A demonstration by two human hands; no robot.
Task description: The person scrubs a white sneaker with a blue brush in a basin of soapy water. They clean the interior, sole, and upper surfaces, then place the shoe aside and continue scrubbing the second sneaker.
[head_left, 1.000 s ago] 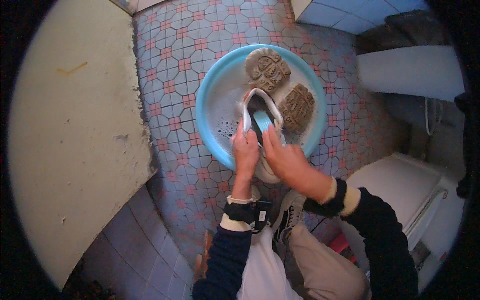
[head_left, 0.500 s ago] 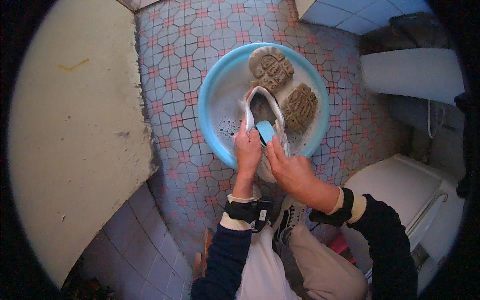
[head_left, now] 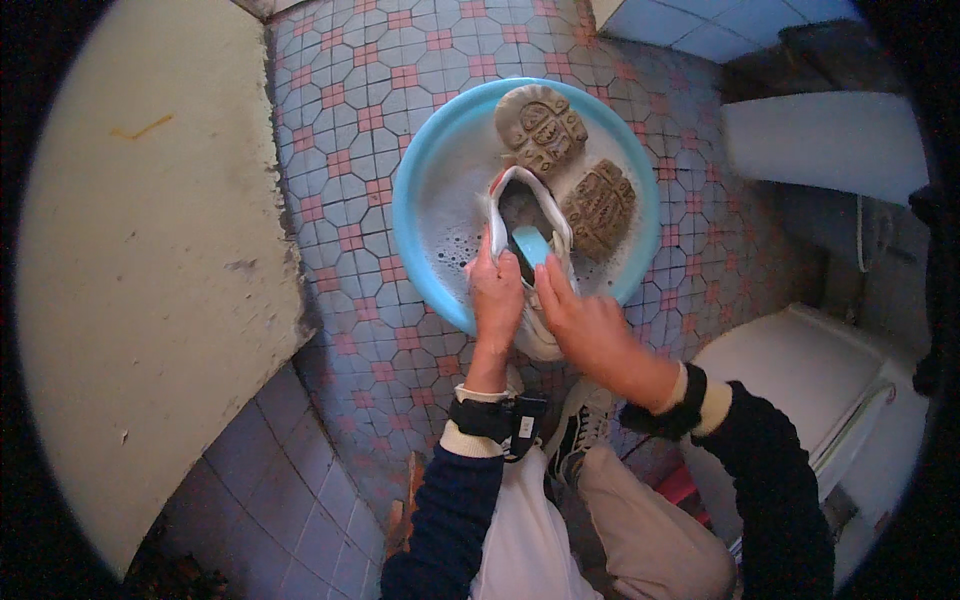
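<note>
A white shoe [head_left: 540,338] is tilted over the near side of a light-blue basin [head_left: 408,235], its opening facing up. My left hand [head_left: 495,292] is closed round the left side of the shoe's collar, thumb on the rim. My right hand [head_left: 590,325] grips a light-blue scrubbing brush [head_left: 531,246], which dips into the shoe's opening; its bristles are hidden. Two brown, lugged shoe soles face up in the basin: one sole [head_left: 541,130] at the far side and another sole [head_left: 601,210] at the right. Suds and cloudy water surround them.
The basin stands on a tiled floor [head_left: 345,190] in blue and pink. A cream wall block [head_left: 170,250] with a chipped edge rises at left. A white lidded appliance [head_left: 790,370] stands at right. My shod foot [head_left: 582,425] is just below the basin.
The brush has slid slightly deeper into the shoe, with my right fingers moving along behind it. My left hand keeps its hold on the collar.
</note>
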